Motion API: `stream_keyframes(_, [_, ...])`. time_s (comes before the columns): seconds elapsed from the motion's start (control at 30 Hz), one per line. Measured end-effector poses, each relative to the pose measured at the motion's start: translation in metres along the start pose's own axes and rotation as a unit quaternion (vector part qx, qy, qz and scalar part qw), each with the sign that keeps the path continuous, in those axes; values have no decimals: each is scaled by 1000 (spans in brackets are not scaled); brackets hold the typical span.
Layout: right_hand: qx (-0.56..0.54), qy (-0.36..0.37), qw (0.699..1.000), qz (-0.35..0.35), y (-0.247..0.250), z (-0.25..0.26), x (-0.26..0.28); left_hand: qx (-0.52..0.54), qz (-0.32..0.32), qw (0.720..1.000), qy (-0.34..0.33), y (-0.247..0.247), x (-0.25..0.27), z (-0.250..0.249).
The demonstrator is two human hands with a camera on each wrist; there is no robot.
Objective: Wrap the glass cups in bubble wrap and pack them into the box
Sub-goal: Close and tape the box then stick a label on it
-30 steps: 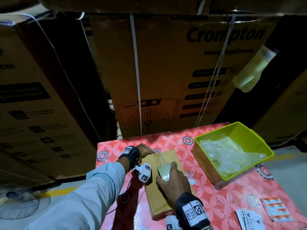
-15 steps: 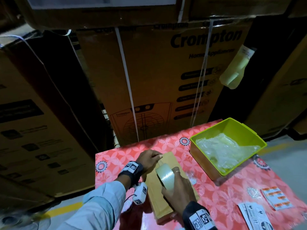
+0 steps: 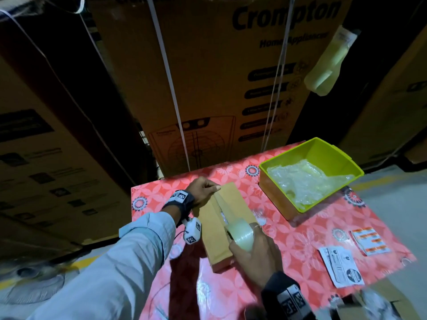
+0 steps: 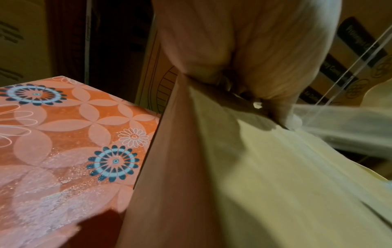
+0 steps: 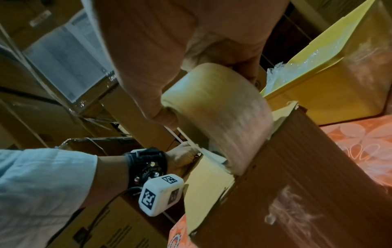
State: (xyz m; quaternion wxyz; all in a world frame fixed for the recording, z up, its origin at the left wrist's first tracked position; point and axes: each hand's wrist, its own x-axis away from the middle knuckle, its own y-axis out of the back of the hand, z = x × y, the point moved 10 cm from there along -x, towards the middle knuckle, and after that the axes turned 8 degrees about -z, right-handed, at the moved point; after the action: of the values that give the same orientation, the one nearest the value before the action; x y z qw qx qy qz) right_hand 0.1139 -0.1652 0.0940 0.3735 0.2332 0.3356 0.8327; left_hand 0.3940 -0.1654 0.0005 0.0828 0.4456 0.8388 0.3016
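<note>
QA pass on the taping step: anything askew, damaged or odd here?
Nothing is spilled or broken. One oddity: the box flaps have not met, and bubble wrap shows through the gap under the tape strip that runs from the left hand to the tape roll in the right hand.

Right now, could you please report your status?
Left hand pins tape end at box far edge. Right hand grips tape roll above seam. Nothing blocking.
</note>
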Motion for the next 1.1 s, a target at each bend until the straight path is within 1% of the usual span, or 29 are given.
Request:
stream_keyframes(0.07, [1, -6, 1000, 1, 2, -3, 4, 3, -4, 1000, 5, 0, -1, 2])
stream_keyframes(0.23, [65, -20, 997, 38, -3, -22, 23, -1, -15, 1000, 11, 1, -2, 6])
stream_keyframes(0.37, [80, -55, 994, 48, -15, -48, 32, -4, -14, 1000, 11, 0, -5, 11])
stream_keyframes(0.5, [101, -67, 991, 59, -36, -66, 33, -6, -10, 1000, 15, 0, -5, 13])
stream_keyframes(0.63, [87, -87, 990, 68, -54, -86, 33, -25, -9, 1000, 11, -2, -10, 20])
stream_keyframes(0.77, [76, -85, 992, 61, -60, -89, 27, -33, -6, 999, 19, 0, -8, 19])
stream_keyframes(0.83, [71, -84, 992, 57, -62, -91, 23, -70, -1, 997, 29, -1, -4, 15])
stream_keyframes(0.93, [47, -79, 995, 48, -64, -97, 16, -198, 26, 979, 31, -5, 7, 13])
stream_keyframes(0.97, [44, -76, 995, 48, -65, -100, 12, -221, 34, 974, 30, -5, 11, 15])
stream_keyframes(1.1, [44, -59, 995, 62, -69, -104, -3, -227, 47, 970, 69, 5, 18, 24])
